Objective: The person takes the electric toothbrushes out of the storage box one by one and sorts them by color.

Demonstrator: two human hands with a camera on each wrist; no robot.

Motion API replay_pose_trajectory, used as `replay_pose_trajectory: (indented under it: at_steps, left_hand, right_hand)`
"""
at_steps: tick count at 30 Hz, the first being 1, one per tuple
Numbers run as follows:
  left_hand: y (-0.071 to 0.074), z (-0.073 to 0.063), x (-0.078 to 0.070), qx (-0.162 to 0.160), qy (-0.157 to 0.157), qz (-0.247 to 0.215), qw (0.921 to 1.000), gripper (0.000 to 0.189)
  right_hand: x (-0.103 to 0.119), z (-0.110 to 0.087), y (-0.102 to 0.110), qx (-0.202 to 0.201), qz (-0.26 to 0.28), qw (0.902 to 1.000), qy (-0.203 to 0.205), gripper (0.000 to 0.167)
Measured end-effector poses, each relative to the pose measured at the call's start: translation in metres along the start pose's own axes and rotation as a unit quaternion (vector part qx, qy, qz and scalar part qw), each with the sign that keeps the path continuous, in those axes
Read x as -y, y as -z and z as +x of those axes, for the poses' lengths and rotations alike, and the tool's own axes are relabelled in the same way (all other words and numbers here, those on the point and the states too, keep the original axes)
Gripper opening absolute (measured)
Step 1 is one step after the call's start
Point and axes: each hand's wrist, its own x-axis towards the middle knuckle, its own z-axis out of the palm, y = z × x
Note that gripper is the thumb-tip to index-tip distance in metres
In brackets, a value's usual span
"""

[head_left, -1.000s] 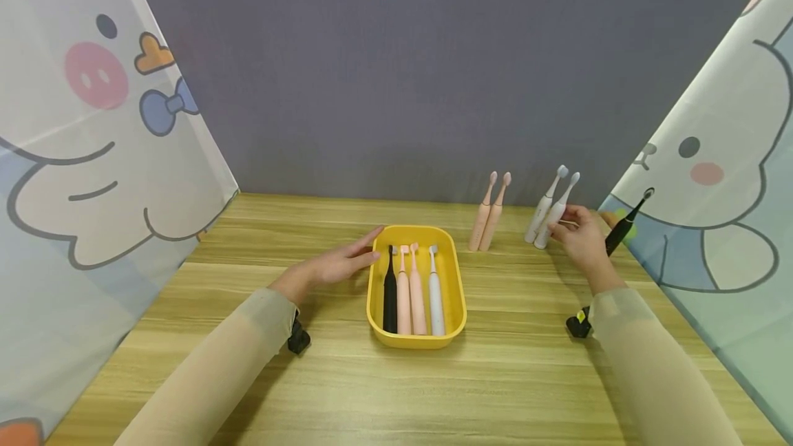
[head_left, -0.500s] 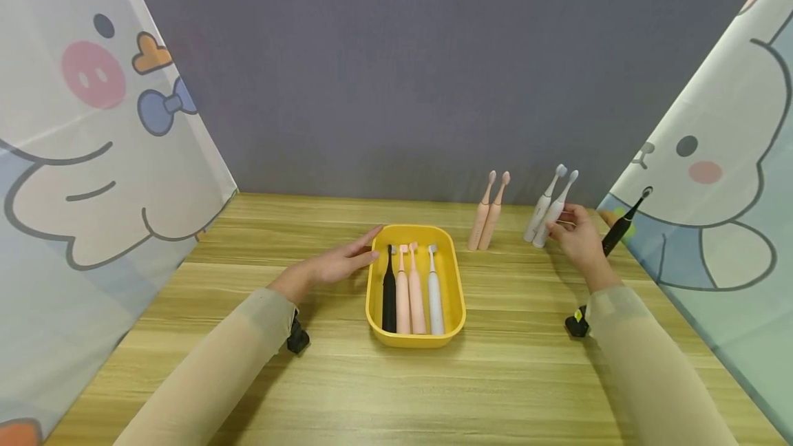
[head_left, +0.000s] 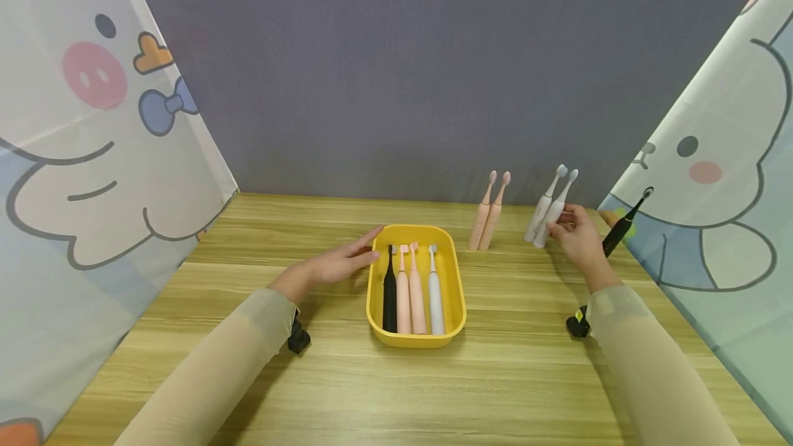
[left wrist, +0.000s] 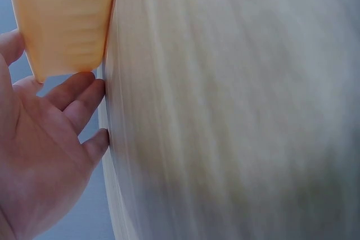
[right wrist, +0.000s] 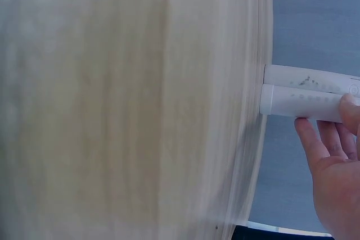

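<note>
My right hand (head_left: 581, 239) pinches the body of a white electric toothbrush (head_left: 549, 224) between thumb and fingers. This toothbrush stands upright on the table, close beside a second white electric toothbrush (head_left: 539, 215). In the right wrist view the thumb lies over the held handle (right wrist: 304, 103) near its button end. My left hand (head_left: 331, 264) touches the left side of a yellow tray (head_left: 416, 342) with fairly straight fingers. The left wrist view shows the fingertips against the tray's outer wall (left wrist: 64, 26). Lying in the tray are a black toothbrush (head_left: 389, 301), two pink ones (head_left: 403, 303) and a white one (head_left: 436, 303).
Two pink electric toothbrushes (head_left: 480, 223) stand side by side behind the tray's right corner. A black electric toothbrush (head_left: 617, 232) stands right of my right hand, partly hidden by it. A grey wall (head_left: 396, 74) backs the wooden table (head_left: 396, 398), with printed cloths (head_left: 725, 226) at both sides.
Hardly anything differs. Both hands keep their places at the tray and the white toothbrush; only the whole view shifts slightly.
</note>
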Motion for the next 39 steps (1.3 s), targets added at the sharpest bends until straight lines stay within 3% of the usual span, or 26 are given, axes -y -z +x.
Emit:
replay_pose_trajectory:
  at_steps: [11, 18, 23, 29, 39]
  left_hand:
    - [0.0, 0.003, 0.0, -0.003, 0.0, 0.008, 1.0, 0.078]
    - [-0.001, 0.002, -0.001, -0.002, -0.004, 0.006, 1.0, 0.078]
    - [-0.001, 0.003, 0.0, -0.003, -0.002, 0.011, 0.9999, 0.079]
    - [-0.001, 0.002, 0.001, -0.002, 0.0, 0.005, 1.0, 0.079]
    - [-0.001, 0.003, 0.003, -0.001, -0.001, 0.004, 1.0, 0.079]
  right_hand:
    - [0.002, -0.002, 0.003, -0.003, -0.044, 0.999, 0.002, 0.057]
    - [0.003, -0.005, 0.005, -0.001, -0.057, 0.9983, -0.012, 0.068]
    - [0.003, -0.011, 0.007, -0.016, -0.044, 0.9987, -0.02, 0.074]
    - [0.003, -0.022, 0.009, -0.055, -0.026, 0.998, -0.017, 0.07]
    - [0.019, -0.045, -0.003, -0.033, 0.003, 0.9994, 0.002, 0.06]
